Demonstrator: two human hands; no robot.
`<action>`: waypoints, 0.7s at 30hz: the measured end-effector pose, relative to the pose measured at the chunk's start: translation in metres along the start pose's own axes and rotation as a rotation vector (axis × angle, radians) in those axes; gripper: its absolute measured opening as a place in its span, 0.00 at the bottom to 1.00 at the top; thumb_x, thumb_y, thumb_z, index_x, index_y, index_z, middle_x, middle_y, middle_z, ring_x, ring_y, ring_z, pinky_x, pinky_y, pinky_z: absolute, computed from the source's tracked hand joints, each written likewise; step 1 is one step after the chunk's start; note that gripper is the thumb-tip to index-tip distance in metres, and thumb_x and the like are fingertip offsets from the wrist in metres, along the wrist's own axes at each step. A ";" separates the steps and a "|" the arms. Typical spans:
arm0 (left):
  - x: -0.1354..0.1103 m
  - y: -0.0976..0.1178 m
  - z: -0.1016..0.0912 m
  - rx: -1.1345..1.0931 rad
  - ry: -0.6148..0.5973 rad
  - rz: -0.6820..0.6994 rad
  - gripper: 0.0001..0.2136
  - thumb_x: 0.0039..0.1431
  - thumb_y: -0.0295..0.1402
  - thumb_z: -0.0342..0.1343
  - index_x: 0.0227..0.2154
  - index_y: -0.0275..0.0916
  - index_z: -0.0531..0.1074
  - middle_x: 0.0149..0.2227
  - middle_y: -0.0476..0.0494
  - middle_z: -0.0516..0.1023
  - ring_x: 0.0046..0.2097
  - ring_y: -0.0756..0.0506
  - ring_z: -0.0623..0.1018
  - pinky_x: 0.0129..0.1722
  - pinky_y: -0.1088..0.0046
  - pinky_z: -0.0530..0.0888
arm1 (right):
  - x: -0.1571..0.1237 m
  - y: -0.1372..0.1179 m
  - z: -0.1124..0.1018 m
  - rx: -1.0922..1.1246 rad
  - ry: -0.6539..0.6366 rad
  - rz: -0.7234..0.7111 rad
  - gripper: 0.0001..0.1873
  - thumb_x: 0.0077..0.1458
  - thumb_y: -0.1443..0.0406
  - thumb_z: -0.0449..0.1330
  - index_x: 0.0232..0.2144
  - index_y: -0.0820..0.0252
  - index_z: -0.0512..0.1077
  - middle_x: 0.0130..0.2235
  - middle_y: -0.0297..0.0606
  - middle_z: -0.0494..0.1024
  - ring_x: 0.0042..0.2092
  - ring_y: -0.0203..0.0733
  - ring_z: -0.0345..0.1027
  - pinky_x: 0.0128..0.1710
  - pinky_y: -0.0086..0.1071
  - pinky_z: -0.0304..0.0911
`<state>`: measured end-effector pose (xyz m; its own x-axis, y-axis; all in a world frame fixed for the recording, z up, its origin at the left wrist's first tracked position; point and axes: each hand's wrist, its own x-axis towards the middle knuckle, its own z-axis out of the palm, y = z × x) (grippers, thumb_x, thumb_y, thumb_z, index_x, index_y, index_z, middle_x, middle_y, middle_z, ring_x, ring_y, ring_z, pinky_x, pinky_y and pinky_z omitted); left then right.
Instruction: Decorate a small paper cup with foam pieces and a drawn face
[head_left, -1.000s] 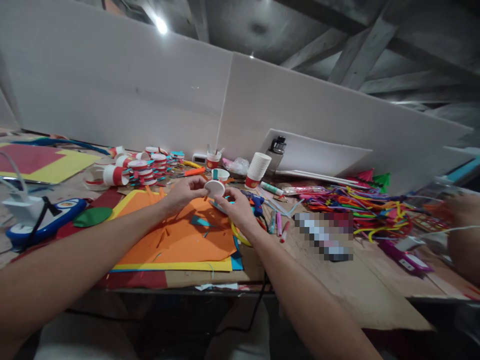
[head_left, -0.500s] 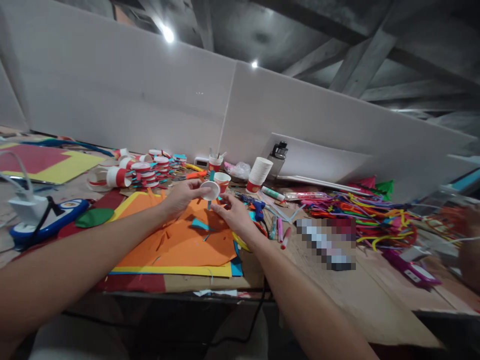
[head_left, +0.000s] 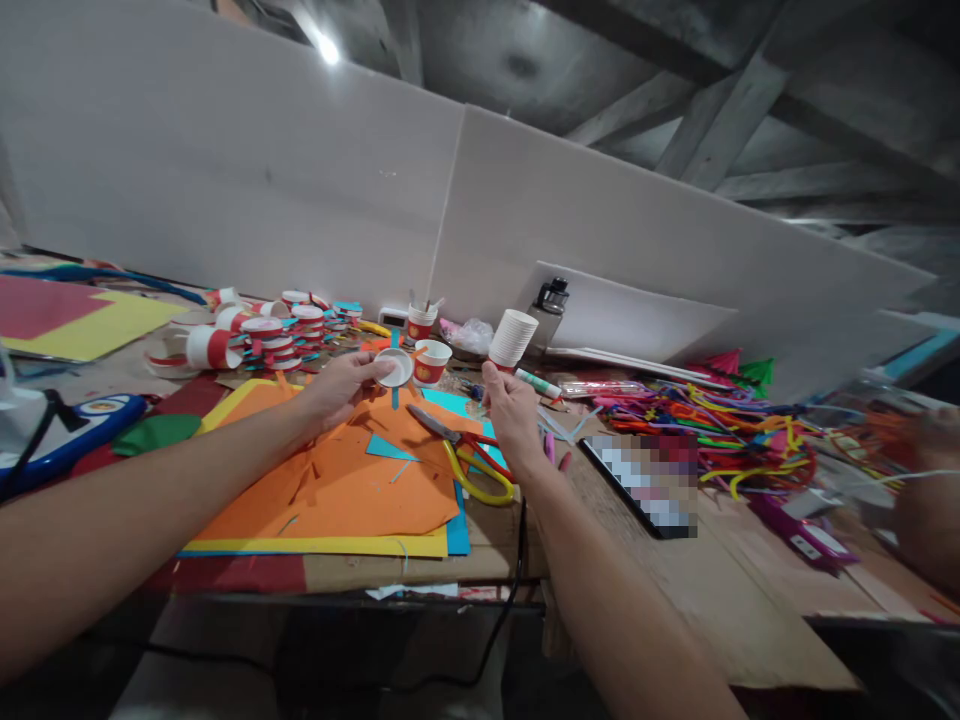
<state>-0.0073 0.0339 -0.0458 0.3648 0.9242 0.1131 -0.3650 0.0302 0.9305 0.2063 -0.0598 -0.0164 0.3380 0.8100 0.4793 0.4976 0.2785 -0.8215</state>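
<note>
My left hand [head_left: 341, 390] pinches a cut-down paper cup [head_left: 394, 369] by its side, its white hollow facing me. Blue paper strips stick out at its top and bottom, and an orange strip at its right. My right hand [head_left: 512, 415] is closed over the spot where the blue glue gun lay; the gun itself is hidden behind the fingers. Just beyond that hand rises a stack of paper cups [head_left: 513, 338]. A single red and white cup [head_left: 432, 362] stands right of the held piece. Yellow-handled scissors [head_left: 472, 470] lie on orange paper sheets [head_left: 352, 500].
Finished-looking cup pieces [head_left: 277, 335] are heaped at the back left. Colourful pipe cleaners [head_left: 675, 420], a phone [head_left: 637, 480] and a purple power strip [head_left: 802, 535] lie on the right. A bottle [head_left: 547, 315] stands by the white partition [head_left: 600, 210]. Another person's arm [head_left: 930, 510] shows at the right edge.
My right hand has left the cut cup piece and moved right, closing over the glue gun. My left hand keeps the piece, now turned more open towards me. The scissors have come into view.
</note>
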 end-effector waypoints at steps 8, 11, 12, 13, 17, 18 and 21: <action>0.005 0.006 -0.004 -0.078 0.065 -0.007 0.08 0.44 0.30 0.65 0.26 0.32 0.73 0.25 0.46 0.74 0.24 0.53 0.70 0.22 0.79 0.66 | 0.005 0.011 0.000 -0.064 0.044 -0.074 0.08 0.53 0.63 0.56 0.37 0.58 0.65 0.26 0.27 0.62 0.28 0.34 0.58 0.29 0.28 0.55; 0.007 0.008 -0.006 -0.109 0.089 0.006 0.07 0.44 0.28 0.64 0.25 0.32 0.73 0.24 0.45 0.74 0.23 0.53 0.70 0.22 0.79 0.66 | 0.002 0.017 0.005 -0.188 -0.058 -0.179 0.07 0.53 0.65 0.55 0.36 0.59 0.68 0.32 0.34 0.69 0.33 0.37 0.62 0.35 0.31 0.60; 0.008 0.009 -0.006 -0.122 0.102 0.009 0.06 0.44 0.27 0.64 0.25 0.32 0.73 0.24 0.45 0.74 0.24 0.53 0.70 0.22 0.78 0.66 | 0.002 0.018 0.006 -0.225 -0.084 -0.201 0.07 0.53 0.65 0.55 0.35 0.60 0.69 0.33 0.36 0.70 0.34 0.38 0.63 0.36 0.32 0.60; 0.008 0.009 -0.007 -0.134 0.114 0.009 0.06 0.44 0.27 0.64 0.25 0.31 0.73 0.25 0.45 0.74 0.24 0.53 0.71 0.22 0.78 0.66 | 0.002 0.019 0.006 -0.253 -0.100 -0.212 0.06 0.53 0.66 0.55 0.35 0.60 0.70 0.34 0.38 0.70 0.35 0.38 0.63 0.36 0.33 0.61; 0.010 0.009 -0.009 -0.150 0.139 0.006 0.06 0.44 0.26 0.64 0.24 0.32 0.72 0.24 0.46 0.74 0.24 0.53 0.70 0.22 0.78 0.66 | 0.001 0.016 0.005 -0.260 -0.096 -0.222 0.07 0.54 0.66 0.56 0.36 0.60 0.71 0.35 0.39 0.72 0.35 0.39 0.65 0.36 0.33 0.62; 0.010 0.009 -0.010 -0.147 0.134 0.009 0.06 0.44 0.26 0.64 0.24 0.32 0.72 0.25 0.46 0.74 0.24 0.53 0.70 0.22 0.78 0.66 | 0.001 0.014 0.005 -0.248 -0.102 -0.223 0.06 0.55 0.66 0.56 0.36 0.60 0.71 0.34 0.38 0.72 0.35 0.39 0.65 0.36 0.32 0.62; 0.012 0.008 -0.013 -0.134 0.111 0.021 0.06 0.45 0.27 0.63 0.26 0.33 0.72 0.26 0.46 0.74 0.23 0.53 0.70 0.23 0.78 0.66 | -0.008 0.004 0.011 -0.215 -0.246 -0.239 0.05 0.55 0.65 0.58 0.34 0.59 0.72 0.32 0.36 0.73 0.33 0.37 0.65 0.35 0.31 0.62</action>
<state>-0.0175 0.0499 -0.0414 0.2617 0.9613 0.0862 -0.4854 0.0539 0.8727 0.1966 -0.0596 -0.0275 0.0041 0.8419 0.5396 0.7034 0.3811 -0.6000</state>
